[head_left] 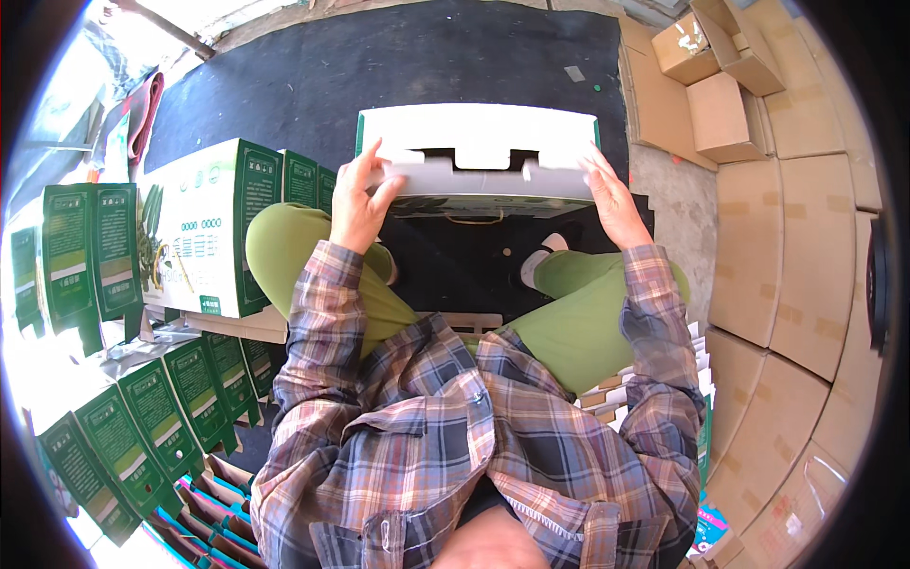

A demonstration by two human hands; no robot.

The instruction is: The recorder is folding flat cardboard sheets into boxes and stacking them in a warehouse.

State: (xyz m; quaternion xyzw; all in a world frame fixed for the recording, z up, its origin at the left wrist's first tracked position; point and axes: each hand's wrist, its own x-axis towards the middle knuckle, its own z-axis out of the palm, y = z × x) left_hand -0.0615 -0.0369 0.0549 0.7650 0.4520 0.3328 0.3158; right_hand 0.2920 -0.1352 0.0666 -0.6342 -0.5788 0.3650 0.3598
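Holding one white-topped carton (479,133) at twelve o'clock, pinching its left end with the left hand (358,201), clasping its right end with the right hand (616,201) (thumb unclear), near at least five green boxes (152,412) at eight.

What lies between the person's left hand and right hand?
In the head view, a white box with green edges lies between the left hand and the right hand.

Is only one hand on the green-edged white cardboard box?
No: the left hand and the right hand touch opposite ends of the box.
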